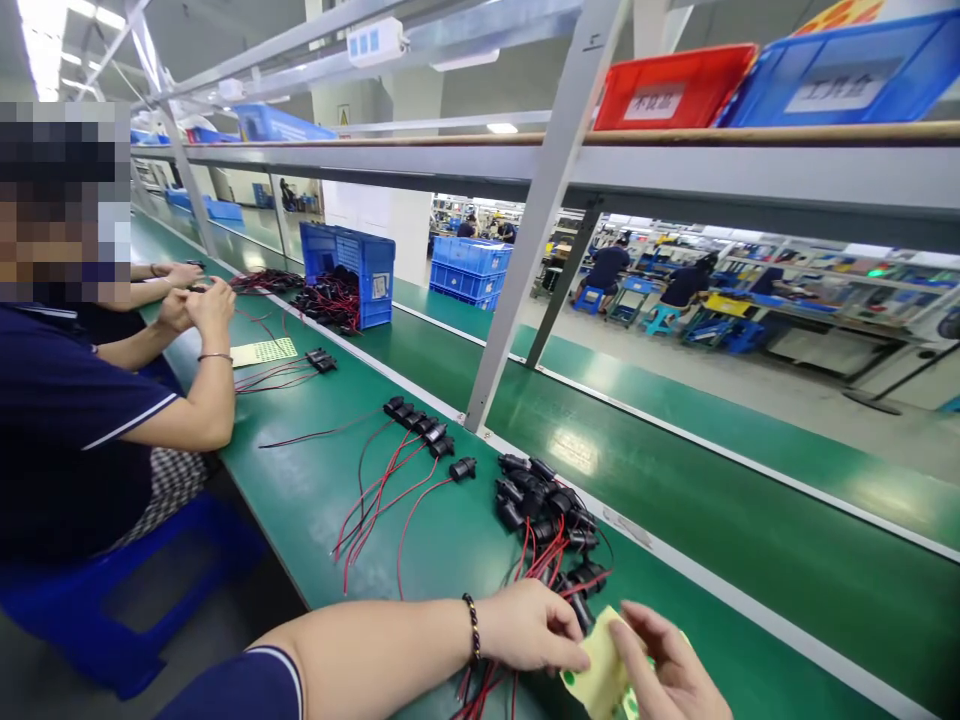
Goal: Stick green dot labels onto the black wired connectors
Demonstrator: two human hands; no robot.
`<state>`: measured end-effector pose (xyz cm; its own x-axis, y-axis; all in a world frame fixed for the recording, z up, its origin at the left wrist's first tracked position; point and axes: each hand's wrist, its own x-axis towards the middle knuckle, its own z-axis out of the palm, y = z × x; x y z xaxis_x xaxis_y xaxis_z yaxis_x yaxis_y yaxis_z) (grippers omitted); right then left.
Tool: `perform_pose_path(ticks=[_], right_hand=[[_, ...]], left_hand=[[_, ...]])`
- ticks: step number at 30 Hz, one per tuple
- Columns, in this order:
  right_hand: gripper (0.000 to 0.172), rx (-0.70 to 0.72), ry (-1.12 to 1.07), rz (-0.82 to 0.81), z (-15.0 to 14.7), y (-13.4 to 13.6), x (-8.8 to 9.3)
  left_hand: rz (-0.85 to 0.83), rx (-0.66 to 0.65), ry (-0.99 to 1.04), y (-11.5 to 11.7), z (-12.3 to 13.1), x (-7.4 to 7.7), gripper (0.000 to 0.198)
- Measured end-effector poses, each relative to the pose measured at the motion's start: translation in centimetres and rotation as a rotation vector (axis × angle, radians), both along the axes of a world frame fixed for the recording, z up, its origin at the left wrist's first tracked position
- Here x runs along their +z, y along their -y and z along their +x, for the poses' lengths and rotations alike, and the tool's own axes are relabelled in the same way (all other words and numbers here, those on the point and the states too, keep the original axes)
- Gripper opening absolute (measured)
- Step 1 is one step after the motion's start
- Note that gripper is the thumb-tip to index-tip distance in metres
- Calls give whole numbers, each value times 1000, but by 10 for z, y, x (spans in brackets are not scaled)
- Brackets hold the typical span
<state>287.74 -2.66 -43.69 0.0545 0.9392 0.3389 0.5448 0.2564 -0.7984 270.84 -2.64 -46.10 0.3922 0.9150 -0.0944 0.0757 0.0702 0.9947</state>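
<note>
Low in the head view, my left hand [529, 625] is closed, thumb and fingertips pinching the left edge of a pale yellow sticker sheet [600, 655] with green dots. My right hand [664, 660] grips the same sheet from the right, thumb across its face; part of the sheet is hidden behind the fingers. Just beyond my left hand lies a pile of black cylindrical parts [536, 495] with red and black wires, some wires passing under my wrist. A row of similar black parts [420, 420] lies farther left, wires trailing toward the bench's near edge.
A co-worker [82, 400] sits at left, hands raised over the green bench [300, 480]. Another dotted sheet [264, 352] lies there. A blue crate [375, 285] with wired parts stands beyond. A metal post [517, 260] rises from the bench; a shelf overhead bears a red bin [675, 85].
</note>
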Motion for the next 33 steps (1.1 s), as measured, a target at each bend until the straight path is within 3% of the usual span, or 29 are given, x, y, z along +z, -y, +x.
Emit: perform_pose_path(ticks=[3, 5, 9, 19, 28, 33], right_hand=[[26, -120, 52, 402, -9, 7, -4], [12, -41, 75, 527, -18, 16, -6], [10, 139, 120, 414, -35, 27, -10], [11, 66, 136, 358, -37, 28, -10], [8, 73, 97, 286, -35, 29, -10], [8, 68, 133, 271, -36, 30, -7]], left_hand=[[51, 139, 2, 3, 2, 5, 18], [65, 208, 19, 5, 2, 10, 19], [88, 206, 30, 7, 1, 13, 25], [188, 156, 16, 13, 0, 14, 25], [462, 195, -146, 13, -3, 11, 24], [452, 188, -182, 13, -4, 15, 31]])
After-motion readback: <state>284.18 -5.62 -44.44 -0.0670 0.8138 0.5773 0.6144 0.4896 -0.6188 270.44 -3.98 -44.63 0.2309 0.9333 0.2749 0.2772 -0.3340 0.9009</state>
